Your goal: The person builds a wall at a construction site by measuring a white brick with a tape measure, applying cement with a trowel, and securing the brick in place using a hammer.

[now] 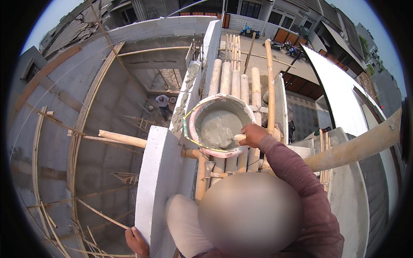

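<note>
A round bucket point(198, 144) of wet grey mortar point(215, 122) stands on the bamboo scaffold in front of me, its pale pinkish rim smeared and a yellow-green band round its side. My right hand point(254, 136) is closed on the light handle of a trowel point(240, 137) at the bucket's right side. Mortar covers the trowel's blade, so its shape is hidden. At the lower left, my left hand point(137, 241) grips the outer side of the white block wall point(155, 185), fingers bent against it. Fresh mortar point(183, 101) lies in a lumpy line along the wall top beyond the bucket.
Bamboo poles point(226, 79) form the platform under the bucket, and a thick pole point(357, 146) slants in from the right. Left of the wall is a deep drop into a room, where a person point(163, 105) stands far below. A white sheet roof point(337, 90) lies to the right.
</note>
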